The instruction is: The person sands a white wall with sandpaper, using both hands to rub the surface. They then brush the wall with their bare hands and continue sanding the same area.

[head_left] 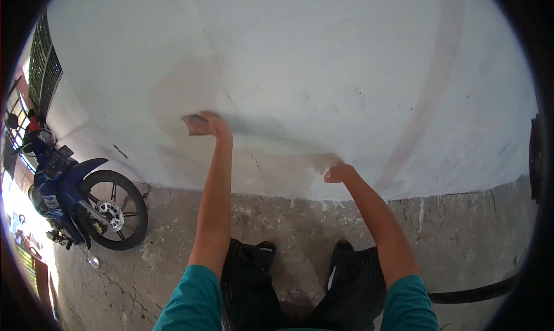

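Observation:
My left hand (213, 124) is up against the pale wall (300, 60), fingers closed on a flat, grey-brown piece that looks like sandpaper (195, 125). Lower and further right, my right hand (340, 173) is curled in close to the wall, above its foot. Its fingers are bent and partly turned away, and whatever may be in them is hidden. Faint smudges and small dark marks show on the wall around both hands.
A blue motorcycle (66, 187) stands at the left, its wheel near the wall. My shoes (341, 247) are on the worn concrete floor (173, 262). A black hose-like strip (473, 293) lies at the lower right. A dark object (535, 158) is at the right edge.

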`<state>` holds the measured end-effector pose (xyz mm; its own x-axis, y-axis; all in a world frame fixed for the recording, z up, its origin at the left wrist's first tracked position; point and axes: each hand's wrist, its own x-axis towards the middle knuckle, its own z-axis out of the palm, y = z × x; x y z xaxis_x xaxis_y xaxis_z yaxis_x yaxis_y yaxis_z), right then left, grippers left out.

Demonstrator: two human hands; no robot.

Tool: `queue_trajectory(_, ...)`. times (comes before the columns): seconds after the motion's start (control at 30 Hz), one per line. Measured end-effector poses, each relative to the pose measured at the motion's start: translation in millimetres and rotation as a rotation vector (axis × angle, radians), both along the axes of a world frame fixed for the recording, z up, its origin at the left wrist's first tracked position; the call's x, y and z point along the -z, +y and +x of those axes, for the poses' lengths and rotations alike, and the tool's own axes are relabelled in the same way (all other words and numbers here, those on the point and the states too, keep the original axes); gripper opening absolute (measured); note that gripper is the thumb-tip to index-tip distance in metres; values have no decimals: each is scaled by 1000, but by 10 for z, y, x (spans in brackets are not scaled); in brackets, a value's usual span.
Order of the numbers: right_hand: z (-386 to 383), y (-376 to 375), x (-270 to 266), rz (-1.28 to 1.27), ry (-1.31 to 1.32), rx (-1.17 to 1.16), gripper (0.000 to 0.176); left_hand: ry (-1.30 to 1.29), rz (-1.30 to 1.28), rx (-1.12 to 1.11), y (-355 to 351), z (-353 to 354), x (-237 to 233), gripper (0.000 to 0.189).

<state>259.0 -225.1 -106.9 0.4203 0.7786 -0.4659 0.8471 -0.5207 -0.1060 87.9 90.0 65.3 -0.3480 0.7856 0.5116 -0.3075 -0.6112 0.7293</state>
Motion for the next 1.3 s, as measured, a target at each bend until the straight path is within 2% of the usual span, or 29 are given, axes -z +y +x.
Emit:
queue_trajectory(0.07,52,-9,9,-18,-8,7,45,-140,-309,81,317,-34,394,62)
queue_trajectory(0.2,106,-76,12,-29,-23,6,43,-176,-1070,386,561,-98,1135,62)
queue_trajectory(0.27,109,-111,-6,-30,-25,10,43,-177,-1214,420,527,-58,1220,61)
queue_trajectory(0.33,108,-150,-36,-34,-27,13,42,-161,-1235,361,418,31,1023,61)
queue_trajectory(0.47,114,-209,-20,-43,-28,9,41,37,-1037,43,-138,145,86,61)
queue_trajectory(0.53,162,-211,49,-43,-32,8,41,128,-951,-30,-459,161,-329,61)
queue_trajectory(0.57,188,-208,88,-43,-35,11,41,129,-951,-35,-496,225,-316,61)
queue_trajectory(0.63,221,-208,163,-43,-42,7,40,-47,-64,1,-557,321,-310,62)
queue_trajectory(0.67,239,-209,198,-39,-46,9,40,-48,-65,0,-611,336,-267,62)
queue_trajectory(0.73,262,-206,236,-31,-56,8,40,468,325,-165,-785,249,-216,63)
queue_trajectory(0.77,243,-214,241,-20,-61,1,39,504,473,-109,-797,218,-180,67)
queue_trajectory(0.87,-18,-197,-217,-118,-31,-68,40,528,522,-119,-776,186,-143,68)
queue_trajectory(0.9,13,-197,-179,-119,-29,-69,40,530,521,-118,-797,207,-149,68)
queue_trajectory(0.97,63,-182,-96,-18,13,1,44,272,250,-86,-824,293,-202,66)
queue_trajectory(1.0,106,-154,-36,-19,16,-1,44,275,249,-87,-775,331,-222,66)
queue_trajectory(1.07,174,-112,50,-49,-59,-56,41,3,-28,-157,-621,393,-198,64)
queue_trajectory(1.1,171,-127,55,-48,-58,-57,41,3,-27,-158,-550,380,-129,64)
queue_trajectory(1.17,153,-148,39,0,-44,88,41,-87,-546,-100,-344,341,78,61)
queue_trajectory(1.23,119,-170,-74,-14,-16,38,42,-32,-978,-161,71,411,562,54)
queue_trajectory(1.3,214,-180,33,-30,5,-8,43,-51,-1044,-108,242,335,638,53)
